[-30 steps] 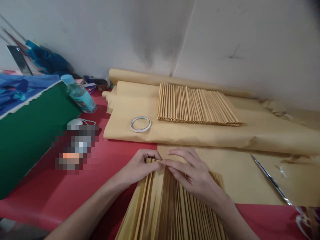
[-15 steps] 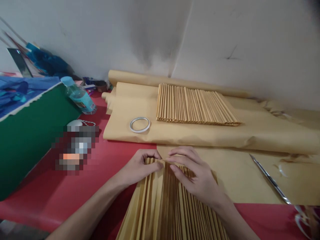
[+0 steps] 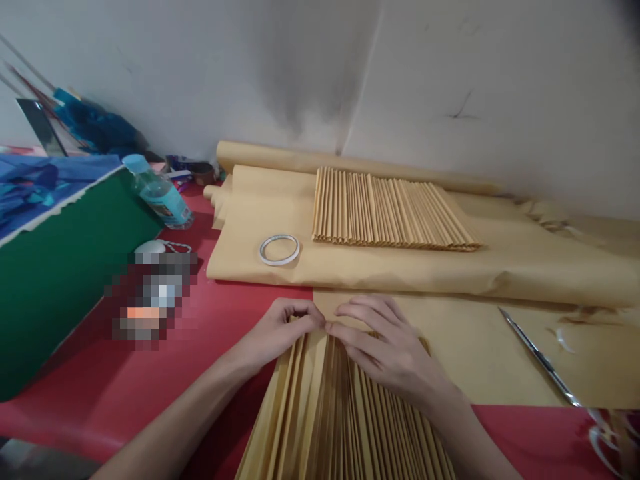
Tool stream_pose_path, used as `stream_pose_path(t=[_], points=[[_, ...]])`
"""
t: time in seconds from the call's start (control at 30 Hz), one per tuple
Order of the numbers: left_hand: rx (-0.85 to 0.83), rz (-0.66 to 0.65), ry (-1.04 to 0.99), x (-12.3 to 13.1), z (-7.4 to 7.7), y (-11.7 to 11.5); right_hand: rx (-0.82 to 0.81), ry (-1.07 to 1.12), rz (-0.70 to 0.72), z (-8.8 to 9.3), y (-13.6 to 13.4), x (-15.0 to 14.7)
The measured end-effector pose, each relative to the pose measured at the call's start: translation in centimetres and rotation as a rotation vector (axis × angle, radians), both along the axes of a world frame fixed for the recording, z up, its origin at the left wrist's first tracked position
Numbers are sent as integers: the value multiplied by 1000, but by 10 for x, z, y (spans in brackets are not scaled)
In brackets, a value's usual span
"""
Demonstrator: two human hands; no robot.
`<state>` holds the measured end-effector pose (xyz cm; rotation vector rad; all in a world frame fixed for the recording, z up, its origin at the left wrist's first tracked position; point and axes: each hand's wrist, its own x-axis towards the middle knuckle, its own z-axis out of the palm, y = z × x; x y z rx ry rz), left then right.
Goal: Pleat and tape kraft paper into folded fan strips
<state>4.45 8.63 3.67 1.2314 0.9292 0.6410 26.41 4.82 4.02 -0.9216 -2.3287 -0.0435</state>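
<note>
A sheet of tan paper folded into narrow accordion pleats (image 3: 330, 413) lies in front of me on the red table (image 3: 115, 380). My left hand (image 3: 280, 330) pinches the far end of the pleats, its fingers curled shut on the folds. My right hand (image 3: 387, 350) meets it fingertip to fingertip, thumb and forefinger pinching the same end while the other fingers lie over the pleats.
A second pleated stack (image 3: 390, 210) and a tape ring (image 3: 279, 249) rest on tan paper rolls (image 3: 400, 267) by the wall. Scissors (image 3: 543, 360) lie at right on a flat tan sheet. A bottle (image 3: 157, 190), a green board (image 3: 55, 267) and blue paper sit at left.
Both hands have stayed at the far end of the pleats, shifting only slightly as the fingers press the folds closer together.
</note>
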Motion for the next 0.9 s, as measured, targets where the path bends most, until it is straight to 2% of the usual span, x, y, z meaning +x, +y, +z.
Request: stream_pose_path(t=[0.2, 0.3, 0.47, 0.57, 0.67, 0.73, 0.9], points=[[63, -17, 28, 3, -5, 0, 42, -49, 10, -2, 1, 0], [81, -20, 29, 2, -5, 0, -25, 19, 19, -4, 0, -2], [49, 59, 16, -4, -6, 5, -378, 251, -55, -6, -4, -10], [44, 56, -13, -7, -7, 7, -598, 323, -107, -8, -6, -14], [46, 59, -19, -5, -5, 7, -722, 351, -121, -9, -6, -16], [38, 80, -13, -2, -3, 6, -731, 378, -136, -9, -6, -16], [116, 131, 42, -1, -6, 8, -622, 421, -145, -1, -8, -17]])
